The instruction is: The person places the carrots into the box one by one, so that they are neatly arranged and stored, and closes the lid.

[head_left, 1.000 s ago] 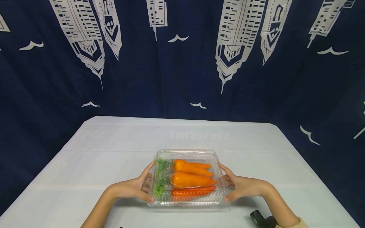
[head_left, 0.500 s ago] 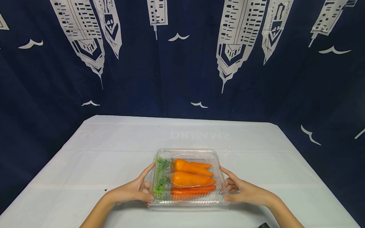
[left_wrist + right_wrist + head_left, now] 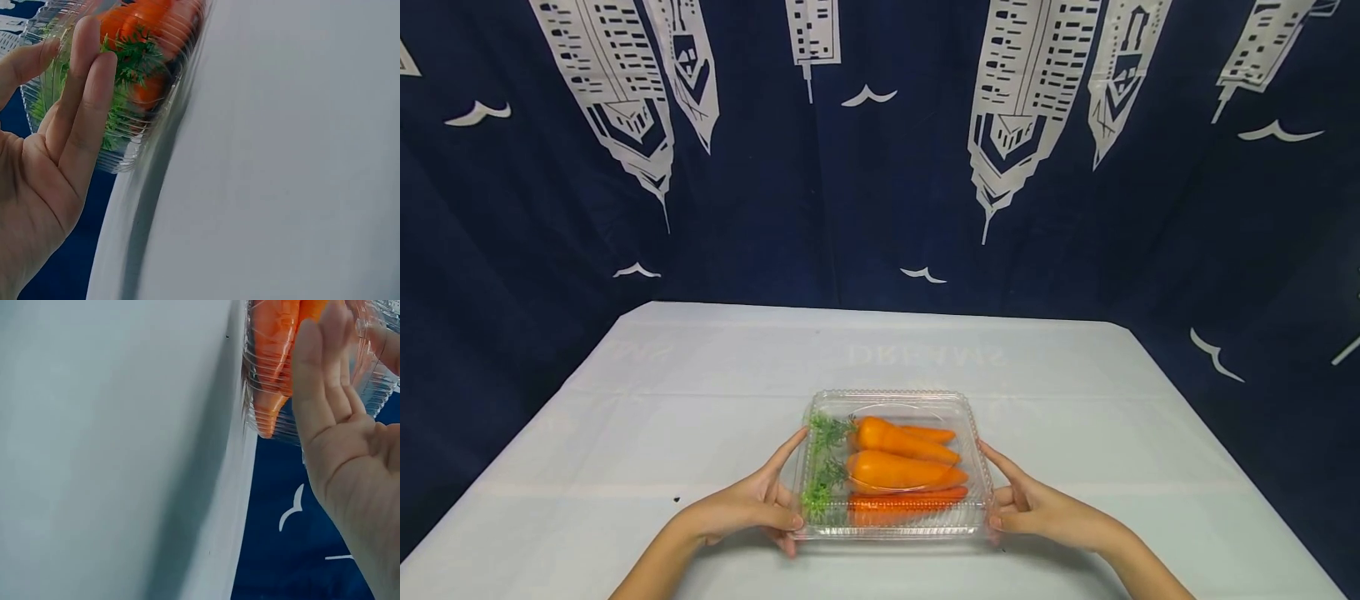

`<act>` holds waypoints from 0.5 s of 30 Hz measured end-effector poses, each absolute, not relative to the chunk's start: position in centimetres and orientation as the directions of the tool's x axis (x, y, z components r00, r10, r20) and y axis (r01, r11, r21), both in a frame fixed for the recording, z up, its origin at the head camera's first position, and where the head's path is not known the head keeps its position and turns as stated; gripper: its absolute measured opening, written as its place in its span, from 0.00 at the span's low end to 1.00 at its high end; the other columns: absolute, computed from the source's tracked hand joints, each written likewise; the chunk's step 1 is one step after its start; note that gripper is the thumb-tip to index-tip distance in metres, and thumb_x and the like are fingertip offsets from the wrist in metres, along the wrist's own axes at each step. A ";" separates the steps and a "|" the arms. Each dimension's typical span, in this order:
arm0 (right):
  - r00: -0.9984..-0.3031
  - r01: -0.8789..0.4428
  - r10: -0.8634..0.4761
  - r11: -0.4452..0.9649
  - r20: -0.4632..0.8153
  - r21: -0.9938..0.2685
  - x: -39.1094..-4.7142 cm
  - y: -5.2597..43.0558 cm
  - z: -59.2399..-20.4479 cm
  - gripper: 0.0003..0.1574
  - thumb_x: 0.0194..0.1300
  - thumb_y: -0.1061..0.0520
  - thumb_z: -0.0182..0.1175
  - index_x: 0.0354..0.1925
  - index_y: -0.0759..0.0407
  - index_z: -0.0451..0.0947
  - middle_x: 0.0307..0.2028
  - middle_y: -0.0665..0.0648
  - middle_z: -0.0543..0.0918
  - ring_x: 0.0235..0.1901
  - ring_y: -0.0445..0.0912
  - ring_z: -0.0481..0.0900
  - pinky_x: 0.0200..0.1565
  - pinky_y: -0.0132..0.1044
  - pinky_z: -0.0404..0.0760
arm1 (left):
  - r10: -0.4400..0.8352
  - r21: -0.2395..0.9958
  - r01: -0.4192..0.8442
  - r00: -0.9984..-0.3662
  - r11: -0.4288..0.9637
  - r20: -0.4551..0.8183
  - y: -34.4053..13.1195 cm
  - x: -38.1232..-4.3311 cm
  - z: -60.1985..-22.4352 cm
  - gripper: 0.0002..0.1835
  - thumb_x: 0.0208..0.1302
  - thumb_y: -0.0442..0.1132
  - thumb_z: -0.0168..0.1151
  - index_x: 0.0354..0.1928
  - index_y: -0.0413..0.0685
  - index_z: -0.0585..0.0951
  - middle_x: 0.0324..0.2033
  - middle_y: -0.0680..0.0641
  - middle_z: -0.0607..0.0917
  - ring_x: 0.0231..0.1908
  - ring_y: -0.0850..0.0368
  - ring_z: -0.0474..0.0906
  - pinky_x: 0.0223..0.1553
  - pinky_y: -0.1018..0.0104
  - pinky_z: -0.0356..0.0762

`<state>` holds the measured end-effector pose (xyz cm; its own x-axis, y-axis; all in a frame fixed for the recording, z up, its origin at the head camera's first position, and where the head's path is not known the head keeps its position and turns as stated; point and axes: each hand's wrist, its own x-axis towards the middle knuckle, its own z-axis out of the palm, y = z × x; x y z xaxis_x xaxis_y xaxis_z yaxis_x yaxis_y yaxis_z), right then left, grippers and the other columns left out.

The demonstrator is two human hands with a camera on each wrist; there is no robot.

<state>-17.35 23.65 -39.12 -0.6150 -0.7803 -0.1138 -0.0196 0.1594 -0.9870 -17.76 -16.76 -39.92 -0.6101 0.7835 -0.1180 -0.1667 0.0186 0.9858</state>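
A clear plastic clamshell container [image 3: 925, 400] lies in the middle of the white table with its lid down. Inside it are several orange carrots [image 3: 910, 471], their green leafy tops [image 3: 823, 487] toward the left. My left hand [image 3: 748, 504] holds the left side, index finger at the rim and thumb near the front corner. My right hand [image 3: 1045, 508] grips the opposite side in the same manner, other fingers bent against the wall. Both wrist views show fingers against the ribbed side of the container, partly hiding it. Whether its base is touching the table is unclear.
The white cloth-covered table [image 3: 700, 417] carries faint lettering toward its far side. A small dark speck [image 3: 677, 499] lies left of my left hand. Behind the table hangs a navy curtain [image 3: 880, 208] printed with white buildings and birds.
The container stays almost in place. My right forearm has shifted down, and the dark device near it has left the view. Fingers of my left hand have slid lower below the thumb.
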 end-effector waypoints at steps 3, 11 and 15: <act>-0.590 0.025 -0.799 0.126 -0.116 -0.992 -17.4 23.6 -39.4 0.54 0.66 0.66 0.47 0.68 0.47 0.18 0.31 0.52 0.78 0.33 0.41 0.79 0.45 0.40 0.79 | 0.793 0.984 -0.175 -0.597 0.020 -0.122 -16.8 -17.8 -40.0 0.57 0.58 0.29 0.57 0.66 0.75 0.24 0.29 0.44 0.83 0.28 0.54 0.83 0.37 0.52 0.81; -0.553 0.057 -0.821 0.130 -0.140 -0.990 -17.7 23.7 -39.5 0.54 0.67 0.65 0.45 0.67 0.44 0.14 0.33 0.54 0.79 0.33 0.40 0.79 0.42 0.41 0.80 | 0.809 0.980 -0.198 -0.576 0.001 -0.117 -16.6 -17.8 -40.1 0.57 0.59 0.29 0.56 0.65 0.74 0.21 0.30 0.44 0.84 0.29 0.52 0.84 0.37 0.53 0.81; -0.534 0.074 -0.832 0.135 -0.153 -0.988 -17.8 23.7 -39.5 0.54 0.68 0.64 0.45 0.66 0.42 0.13 0.33 0.54 0.79 0.32 0.39 0.79 0.42 0.39 0.80 | 0.800 0.977 -0.214 -0.588 -0.012 -0.118 -16.5 -17.7 -40.1 0.57 0.59 0.29 0.55 0.65 0.74 0.22 0.29 0.43 0.84 0.29 0.52 0.84 0.35 0.55 0.81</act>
